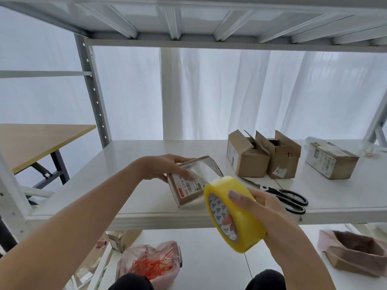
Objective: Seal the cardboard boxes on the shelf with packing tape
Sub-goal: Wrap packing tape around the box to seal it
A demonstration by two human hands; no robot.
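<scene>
The left hand (165, 167) is gripping a small box (189, 190) that is lying tilted on the white shelf board (125, 185), near the front edge and a little left of the middle; the fingers are curling round its far left side, with one fingertip lying on the printed label. The right hand (262, 208) is holding a yellow tape roll (236, 218) just right of that box and nearer the viewer, at the shelf's front edge, thumb pressing on the outer face and fingers hooking through the core. A clear strip of tape (204, 170) is running taut from the roll up onto the top of the small box. Black-handled scissors (282, 195) are lying just beyond the right hand. Farther back and to the right, an open box (247, 160) is standing with its flaps up, touching a second open box (282, 160), and a closed box (332, 161) is sitting apart at the far right. On the lower board (209, 258), a plastic bag (150, 262) of orange ties is lying near left. A wooden table (31, 143) is standing beyond the rack on the left.
</scene>
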